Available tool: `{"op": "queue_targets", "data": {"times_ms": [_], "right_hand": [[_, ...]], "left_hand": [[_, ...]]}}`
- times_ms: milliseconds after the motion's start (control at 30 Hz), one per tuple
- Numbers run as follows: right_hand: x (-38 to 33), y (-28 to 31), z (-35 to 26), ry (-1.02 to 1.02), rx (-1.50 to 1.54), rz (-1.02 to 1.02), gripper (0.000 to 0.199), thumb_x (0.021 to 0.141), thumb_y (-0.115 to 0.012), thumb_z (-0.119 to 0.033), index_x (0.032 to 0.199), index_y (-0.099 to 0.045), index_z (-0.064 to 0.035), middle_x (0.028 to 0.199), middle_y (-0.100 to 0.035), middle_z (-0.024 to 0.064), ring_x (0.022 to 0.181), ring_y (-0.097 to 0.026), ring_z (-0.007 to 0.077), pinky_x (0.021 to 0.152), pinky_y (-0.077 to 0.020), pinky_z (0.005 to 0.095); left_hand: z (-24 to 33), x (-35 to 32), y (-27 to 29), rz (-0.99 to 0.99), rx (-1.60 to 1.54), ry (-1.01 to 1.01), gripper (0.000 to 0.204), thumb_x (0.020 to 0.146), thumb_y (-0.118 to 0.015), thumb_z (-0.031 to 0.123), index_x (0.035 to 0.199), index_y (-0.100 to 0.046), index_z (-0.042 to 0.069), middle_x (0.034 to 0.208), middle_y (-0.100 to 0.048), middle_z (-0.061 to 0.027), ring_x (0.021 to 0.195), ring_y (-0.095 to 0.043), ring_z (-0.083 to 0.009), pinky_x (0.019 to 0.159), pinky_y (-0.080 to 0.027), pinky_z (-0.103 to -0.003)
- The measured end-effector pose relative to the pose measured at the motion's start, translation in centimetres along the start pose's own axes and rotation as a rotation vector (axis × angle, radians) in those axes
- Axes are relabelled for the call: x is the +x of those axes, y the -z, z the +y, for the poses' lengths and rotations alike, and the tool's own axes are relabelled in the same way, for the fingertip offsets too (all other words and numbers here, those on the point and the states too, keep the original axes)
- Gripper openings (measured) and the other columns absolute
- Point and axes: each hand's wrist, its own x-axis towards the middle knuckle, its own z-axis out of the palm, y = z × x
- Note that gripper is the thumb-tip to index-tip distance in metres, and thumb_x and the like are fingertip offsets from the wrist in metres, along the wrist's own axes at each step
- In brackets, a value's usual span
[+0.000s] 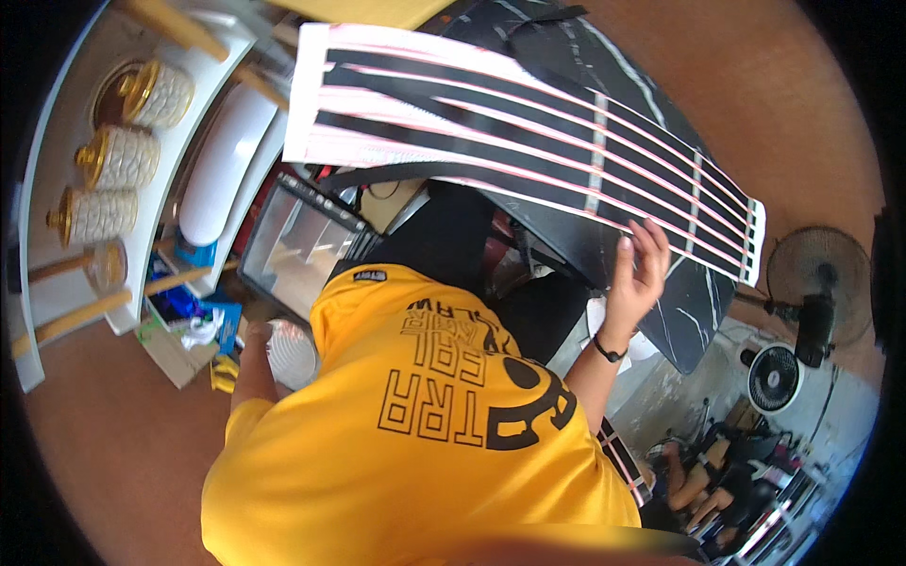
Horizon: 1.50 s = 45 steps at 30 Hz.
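A long white-and-pink panel (401, 141) with several black lengthwise strips lies slanted across the black marbled table (661, 325). Clear cross-bands run over the strips toward its right end. My right hand (642, 269), with a dark wristband, is at the panel's near edge; its fingers are stretched and apart, the tips at or against that edge. A loose black strap (406, 173) hangs along the panel's near left side. Low at my left side, my left hand (256, 332) is beside a round white ribbed object (292, 355); its fingers are hidden.
On the left, white shelves (151, 255) hold several gold-lidded jars (118, 158). A clear bin (293, 250) with a black rim stands by my left side. Two fans, a dark one (821, 278) and a white one (776, 377), are at the right. Another person (703, 481) sits at lower right.
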Motion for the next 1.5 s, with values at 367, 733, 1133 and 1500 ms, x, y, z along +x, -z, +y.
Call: {"op": "queue_targets", "data": {"times_ms": [367, 733, 1133, 1500], "right_hand": [[0.3, -5.4, 1.7, 0.037, -0.515, -0.345, 0.043, 0.088, -0.068, -0.02, 0.129, -0.061, -0.0085, 0.142, -0.051, 0.0192, 0.136, -0.042, 0.0391, 0.114, -0.0283, 0.0559], [1.0, -5.3, -0.6, 0.076, -0.522, -0.325, 0.034, 0.087, -0.067, -0.018, 0.118, -0.066, -0.0057, 0.129, -0.061, 0.0191, 0.122, -0.055, 0.0382, 0.103, -0.0429, 0.0491], [15.7, -7.6, 4.5, 0.192, -0.372, -0.261, 0.026, 0.083, -0.066, -0.005, 0.108, -0.07, -0.0032, 0.118, -0.064, 0.0175, 0.107, -0.059, 0.0377, 0.097, -0.0466, 0.043], [16.1, -9.5, 5.8, 0.233, -0.431, -0.168, 0.025, 0.079, -0.069, -0.004, 0.105, -0.07, -0.0037, 0.109, -0.063, 0.0173, 0.103, -0.058, 0.0364, 0.092, -0.0472, 0.0434]], "left_hand": [[40.4, -38.4, 5.6, 0.078, 0.47, -1.815, 0.032, 0.095, -0.058, 0.033, 0.1, -0.068, 0.003, 0.089, -0.069, -0.0186, 0.087, -0.066, -0.0363, 0.081, -0.051, -0.046], [56.9, -41.9, -6.8, 0.724, -0.007, -1.883, 0.036, 0.081, -0.074, 0.019, 0.113, -0.063, 0.007, 0.11, -0.062, -0.0128, 0.108, -0.058, -0.0322, 0.09, -0.04, -0.05], [57.0, -40.5, -7.7, 0.587, -0.264, -1.837, 0.013, 0.086, -0.068, 0.02, 0.089, -0.063, 0.009, 0.09, -0.068, -0.0081, 0.094, -0.061, -0.0304, 0.082, -0.034, -0.05], [56.9, -40.4, -7.5, 0.509, -0.305, -1.845, 0.012, 0.088, -0.065, 0.02, 0.09, -0.063, 0.008, 0.091, -0.067, -0.0082, 0.097, -0.059, -0.0285, 0.086, -0.032, -0.047]]}}
